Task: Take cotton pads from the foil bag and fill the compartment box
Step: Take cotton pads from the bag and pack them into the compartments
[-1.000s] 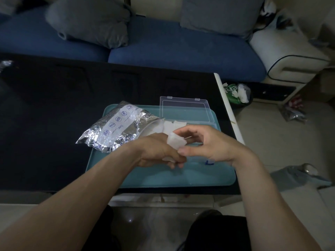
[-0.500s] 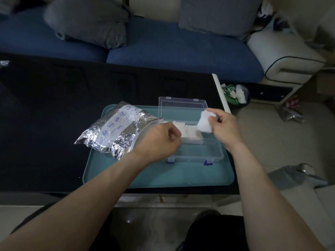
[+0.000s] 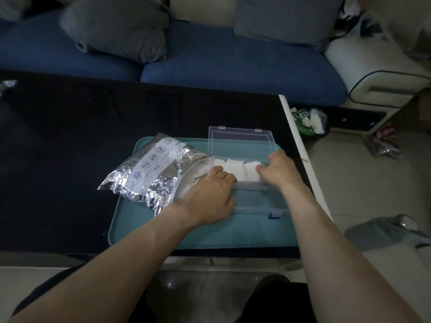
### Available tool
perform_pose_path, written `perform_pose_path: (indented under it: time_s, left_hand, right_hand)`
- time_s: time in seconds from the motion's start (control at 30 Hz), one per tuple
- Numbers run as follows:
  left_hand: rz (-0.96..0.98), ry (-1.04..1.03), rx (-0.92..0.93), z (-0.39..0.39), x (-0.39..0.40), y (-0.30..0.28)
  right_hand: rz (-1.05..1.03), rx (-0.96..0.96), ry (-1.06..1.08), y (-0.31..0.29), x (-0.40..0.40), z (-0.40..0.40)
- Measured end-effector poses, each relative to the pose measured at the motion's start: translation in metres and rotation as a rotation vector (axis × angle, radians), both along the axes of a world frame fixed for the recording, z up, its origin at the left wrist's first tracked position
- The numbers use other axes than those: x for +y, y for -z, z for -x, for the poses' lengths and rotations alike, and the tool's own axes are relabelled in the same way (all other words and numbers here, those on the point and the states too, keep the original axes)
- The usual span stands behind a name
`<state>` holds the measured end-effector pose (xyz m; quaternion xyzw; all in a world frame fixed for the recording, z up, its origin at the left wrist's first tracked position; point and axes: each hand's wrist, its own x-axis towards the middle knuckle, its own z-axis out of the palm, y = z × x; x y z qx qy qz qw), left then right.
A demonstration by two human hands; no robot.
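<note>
Black and glossy, the coffee table (image 3: 93, 127) carries a teal tray (image 3: 186, 236) at its near right corner, a blue sofa (image 3: 233, 66) behind. On the tray, the right hand (image 3: 281, 170) presses curled fingers onto the white cotton pads (image 3: 235, 170) in the back row of the clear compartment box (image 3: 256, 201); whether it pinches one I cannot tell. The left hand (image 3: 210, 197) lies at the foil bag (image 3: 151, 173) mouth by the box's left end, its grip hidden. The box lid (image 3: 240, 141) stands open toward the tray's far edge.
</note>
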<state>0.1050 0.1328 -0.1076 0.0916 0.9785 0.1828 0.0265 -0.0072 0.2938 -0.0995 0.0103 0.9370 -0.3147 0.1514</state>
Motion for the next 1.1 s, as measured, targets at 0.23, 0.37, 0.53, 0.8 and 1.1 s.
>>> perform_pose_path:
  time_s: [0.23,0.37,0.53,0.8,1.1]
  left_hand:
    - [-0.121,-0.009,0.124,-0.002,0.000,-0.003]
    - [-0.238,-0.083,0.354,-0.002,-0.006,-0.020]
    - [-0.287,-0.195,0.437,-0.004,-0.028,-0.034]
    - [0.185,-0.294,-0.045,-0.014,-0.055,-0.025]
    - [-0.060,-0.339,-0.157,-0.013,-0.076,-0.026]
  right_hand:
    - [-0.153,0.183,-0.012,-0.005,0.002,-0.002]
    - [-0.095,0.160,-0.187,-0.017,0.009,-0.002]
    - [-0.062,0.017,-0.255,-0.014,0.009,-0.008]
    - [-0.167,0.078,-0.301,-0.021,0.005,-0.005]
    - [0.161,0.124,-0.592,-0.024,-0.070,-0.064]
